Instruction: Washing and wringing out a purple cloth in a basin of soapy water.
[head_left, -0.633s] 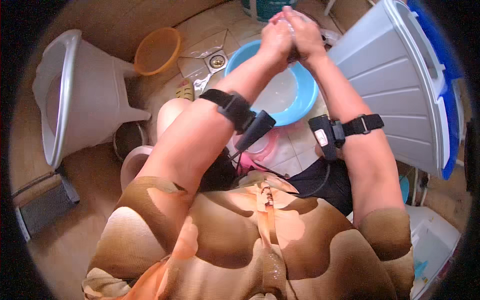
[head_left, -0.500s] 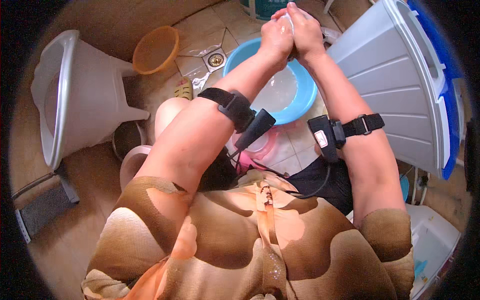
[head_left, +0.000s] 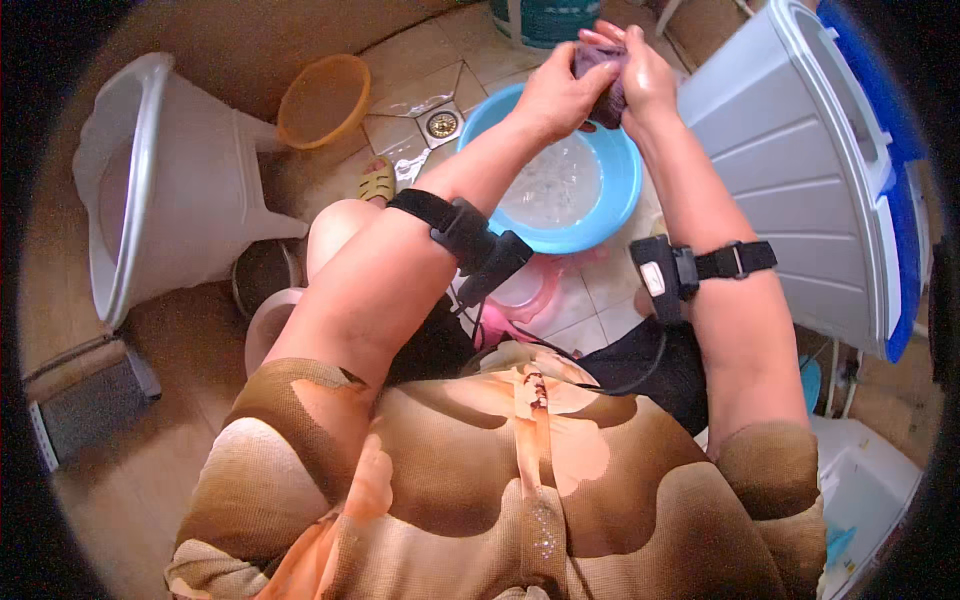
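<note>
A bunched, wet-looking purple-grey cloth (head_left: pixel 603 68) is held between my two hands over the far part of a light-blue basin (head_left: pixel 612 210). My left hand (head_left: pixel 556 92) grips the cloth from the left, thumb across its front. My right hand (head_left: pixel 648 82) is closed round its right side, palm facing in, with some fingertips showing past the far edge. The kind of cloth cannot be made out. Cloudy, rippled water (head_left: pixel 552 190) lies in the basin below. Black straps with small devices are on both my forearms.
A pink basin (head_left: pixel 548 300) sits on the tiles nearer me. An orange basin (head_left: pixel 325 100) leans by the wall, near a floor drain (head_left: pixel 442 124). A white plastic chair (head_left: pixel 180 190) lies tipped at left. A large grey-and-blue plastic tub (head_left: pixel 780 170) stands at right.
My hands, pressed together before and mostly hiding what they held, are now a little apart with the cloth showing between them. They appear slightly lower and farther right.
</note>
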